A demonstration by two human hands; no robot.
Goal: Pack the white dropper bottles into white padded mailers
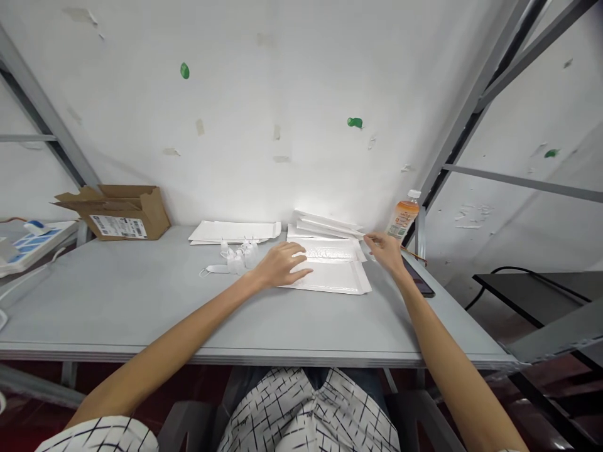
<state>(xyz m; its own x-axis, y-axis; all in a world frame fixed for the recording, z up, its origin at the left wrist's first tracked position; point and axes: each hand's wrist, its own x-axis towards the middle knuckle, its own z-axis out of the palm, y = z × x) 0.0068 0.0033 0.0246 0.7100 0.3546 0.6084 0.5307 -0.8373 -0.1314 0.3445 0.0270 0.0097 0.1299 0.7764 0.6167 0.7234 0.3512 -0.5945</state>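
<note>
A white padded envelope (330, 276) lies in front of me with its flap side showing a shiny bubbled strip. My left hand (282, 263) rests at its left edge, fingers spread apart. More white envelopes (325, 223) are fanned out behind it, partly raised off the table. My right hand (382, 250) pinches the right corner of these between thumb and fingers. Just left of my left hand sits a cluster of small white items with loops (239, 256), too small to name surely. Behind the cluster lies another flat pile of white envelopes (235, 231).
An open cardboard box (125, 213) with a label stands at the back left. An orange-labelled bottle (404, 215) and a dark phone or tablet (419, 276) are at the right edge of the grey table (141, 307). A white wall rises behind.
</note>
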